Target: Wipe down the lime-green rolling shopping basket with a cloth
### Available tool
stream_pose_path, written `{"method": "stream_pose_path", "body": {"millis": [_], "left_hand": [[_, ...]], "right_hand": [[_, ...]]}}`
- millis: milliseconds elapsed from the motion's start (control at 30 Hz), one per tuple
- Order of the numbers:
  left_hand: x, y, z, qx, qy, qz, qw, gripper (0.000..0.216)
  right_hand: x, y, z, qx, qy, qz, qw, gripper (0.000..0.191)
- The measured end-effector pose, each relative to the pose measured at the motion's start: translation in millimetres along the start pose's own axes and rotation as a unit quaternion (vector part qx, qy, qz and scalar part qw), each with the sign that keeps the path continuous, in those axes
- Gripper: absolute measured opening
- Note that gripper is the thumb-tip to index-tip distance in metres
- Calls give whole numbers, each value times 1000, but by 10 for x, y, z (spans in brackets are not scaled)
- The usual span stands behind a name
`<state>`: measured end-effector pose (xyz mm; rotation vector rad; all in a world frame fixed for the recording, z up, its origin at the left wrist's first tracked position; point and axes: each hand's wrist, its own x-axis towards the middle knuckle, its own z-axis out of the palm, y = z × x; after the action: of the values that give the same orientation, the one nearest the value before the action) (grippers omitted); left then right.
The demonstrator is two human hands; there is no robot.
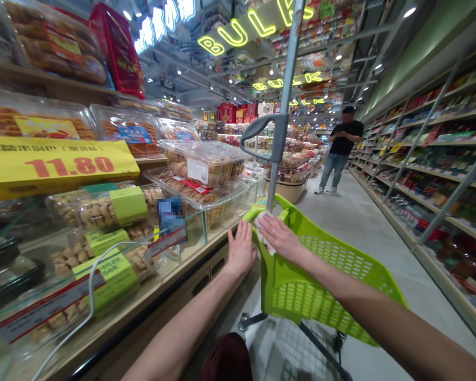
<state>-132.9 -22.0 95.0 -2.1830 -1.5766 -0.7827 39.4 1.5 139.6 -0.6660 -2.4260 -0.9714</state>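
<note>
A bright green shopping basket cart (333,259) stands in front of me on dark legs with casters. Under my right hand (280,236) is a crumpled white wipe (270,248), pressed against the top corner of the cart near the base of a grey pole (283,90). My right fingers lie over the wipe and partly hide it. My left hand (241,247) is at the cart's near left corner, fingers stretched out, just below the green rim. Whether its fingertips touch the rim I cannot tell. A grey loop handle (262,138) is fixed to the pole above both hands.
On the left, a display counter holds clear boxes of pastries (206,164), packs of cookies (103,209) and a yellow price sign (59,165). A white cable (91,286) hangs over its front. Stocked shelves (432,143) line the right. A person (343,143) stands farther down the aisle.
</note>
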Motion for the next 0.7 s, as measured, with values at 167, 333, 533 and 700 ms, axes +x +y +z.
{"method": "stream_pose_path", "body": {"millis": [167, 333, 533, 700], "left_hand": [[38, 21, -39, -9, 7, 2, 1000, 71], [-22, -12, -15, -2, -6, -2, 1000, 73], [12, -35, -57, -3, -8, -3, 1000, 73], [47, 9, -75, -4, -8, -3, 1000, 70]], "right_hand": [[364, 244, -203, -20, 44, 65, 997, 40], [120, 13, -7, 0, 2, 6, 1000, 34], [133, 93, -69, -1, -9, -10, 1000, 34], [277, 218, -193, -17, 20, 59, 998, 36]]}}
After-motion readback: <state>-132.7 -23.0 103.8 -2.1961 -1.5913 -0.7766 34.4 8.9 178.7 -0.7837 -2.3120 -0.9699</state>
